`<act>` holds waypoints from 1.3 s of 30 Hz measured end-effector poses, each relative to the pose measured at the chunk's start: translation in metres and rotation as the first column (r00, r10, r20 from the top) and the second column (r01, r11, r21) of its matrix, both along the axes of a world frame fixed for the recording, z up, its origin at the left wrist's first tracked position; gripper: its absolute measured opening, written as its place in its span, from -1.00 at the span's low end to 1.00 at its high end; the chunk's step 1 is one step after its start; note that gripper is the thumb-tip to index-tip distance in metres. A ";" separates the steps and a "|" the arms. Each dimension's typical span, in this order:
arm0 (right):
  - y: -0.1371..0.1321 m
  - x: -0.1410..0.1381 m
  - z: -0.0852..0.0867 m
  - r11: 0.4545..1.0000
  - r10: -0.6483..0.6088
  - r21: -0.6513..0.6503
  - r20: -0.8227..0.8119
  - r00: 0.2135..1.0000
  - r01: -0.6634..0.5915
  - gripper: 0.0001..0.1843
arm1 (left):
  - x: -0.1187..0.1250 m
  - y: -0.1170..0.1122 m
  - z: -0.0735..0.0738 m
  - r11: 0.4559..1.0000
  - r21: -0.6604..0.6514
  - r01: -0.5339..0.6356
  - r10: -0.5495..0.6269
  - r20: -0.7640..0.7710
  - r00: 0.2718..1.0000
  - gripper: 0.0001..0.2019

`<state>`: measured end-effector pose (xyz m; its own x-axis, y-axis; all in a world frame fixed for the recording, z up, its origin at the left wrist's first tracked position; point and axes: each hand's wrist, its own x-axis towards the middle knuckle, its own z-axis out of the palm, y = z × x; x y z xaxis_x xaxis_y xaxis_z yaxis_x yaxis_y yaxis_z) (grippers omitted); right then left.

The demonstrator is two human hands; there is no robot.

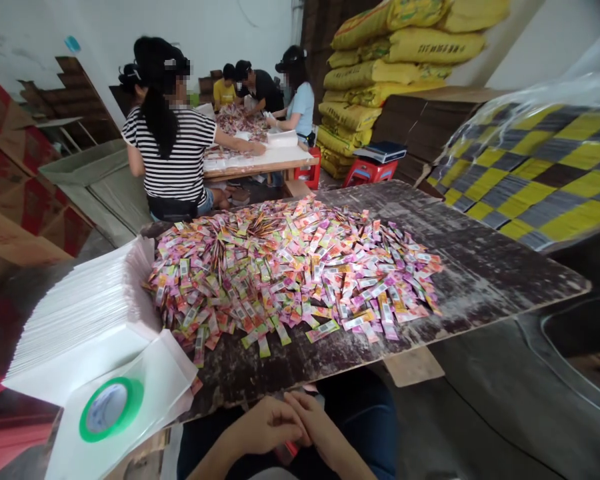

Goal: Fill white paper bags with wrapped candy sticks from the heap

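Observation:
My left hand (266, 423) and my right hand (321, 428) meet over my lap, just below the table's near edge. The fingers of both are bent and pressed together. Beneath them shows a small red thing (292, 449), mostly hidden, whose kind I cannot make out. Beyond my hands, a wide heap of small printed sachets (280, 280) in pink, orange, green and purple covers much of the dark table (490, 267). To the left leans a thick stack of white paper bags or sleeves (75, 320). A roll of green tape (111, 408) lies on a loose white one.
A person in a striped top (180, 147) sits ahead, and several people work at a farther table (285, 160). Yellow sacks (355, 113) and a red stool (370, 175) stand behind. Plastic-wrapped bundles (550, 160) are at right, cartons (25, 180) at left.

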<state>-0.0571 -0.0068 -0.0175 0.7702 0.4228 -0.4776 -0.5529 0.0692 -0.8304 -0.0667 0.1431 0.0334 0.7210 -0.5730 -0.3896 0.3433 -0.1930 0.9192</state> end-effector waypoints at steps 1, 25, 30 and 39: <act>0.000 0.000 0.001 1.000 -0.018 0.006 0.004 1.000 0.018 -0.37 | 0.001 0.002 0.000 1.000 0.018 0.002 -0.003 0.014 1.000 -0.68; 0.004 -0.013 0.001 0.996 -0.066 0.067 0.198 0.978 0.053 -0.52 | -0.009 0.008 0.007 0.964 -0.158 -0.213 0.221 0.035 0.975 -0.24; 0.004 -0.015 -0.003 0.953 -0.096 -0.248 0.306 0.947 0.177 -0.60 | -0.010 0.007 0.006 0.980 -0.095 -0.176 0.187 0.120 0.975 -0.30; 0.005 -0.005 0.006 0.922 -0.090 -0.296 0.458 0.884 0.248 -0.63 | -0.007 0.011 -0.003 0.991 0.064 -0.122 0.096 0.317 0.944 -0.37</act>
